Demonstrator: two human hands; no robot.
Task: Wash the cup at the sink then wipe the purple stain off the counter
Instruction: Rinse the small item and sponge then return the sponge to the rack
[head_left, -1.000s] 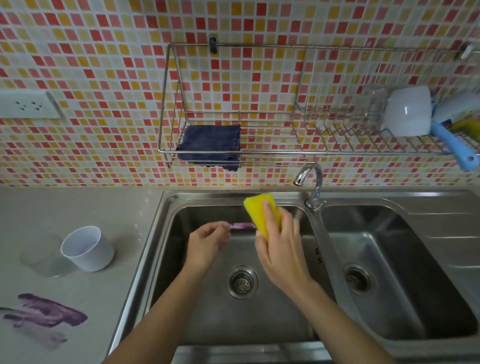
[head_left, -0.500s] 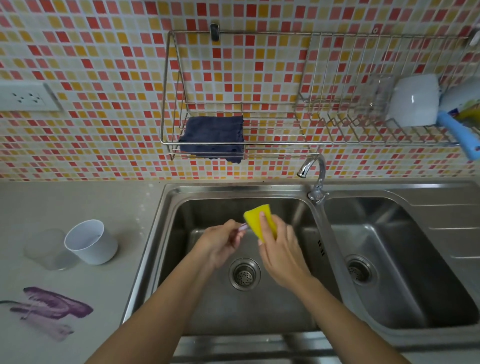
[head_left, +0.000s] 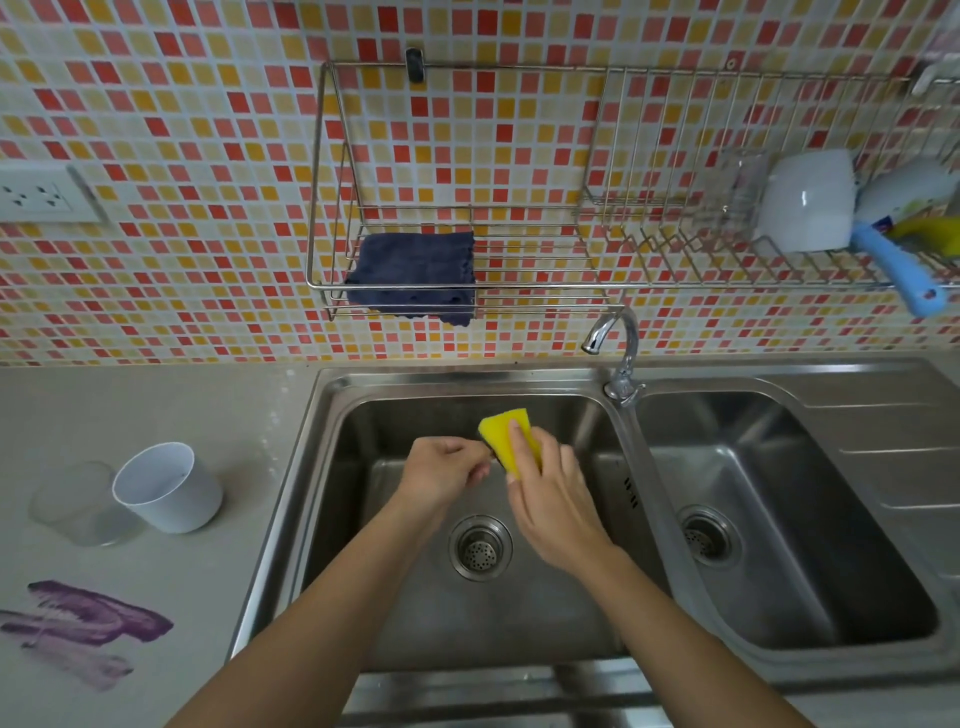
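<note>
A: Gripping a soft yellow sponge (head_left: 509, 436), the right hand (head_left: 550, 499) folds its fingers over the wedge-shaped block above the steel sink (head_left: 291, 499).

B: And the left hand (head_left: 447, 467)?

A: Closed in a loose fist just left of the sponge, pinching something small against it; what it holds is hidden.

B: Where is the cup (head_left: 169, 488)?

A: Well to the left of both hands, on the matte grey counter (head_left: 156, 405). It is a smooth white cylinder, tilted, mouth facing up-left, touching a clear glass (head_left: 72, 504) beside it.

B: The stain (head_left: 88, 618)?

A: Nearer than the cup, far left of the left forearm: streaky purple smears, darker above, faded below.

B: Anything beyond the hands?

A: A curved chrome tap (head_left: 618, 348), and a wire rack (head_left: 467, 286) holding a fuzzy blue cloth (head_left: 415, 275).
</note>
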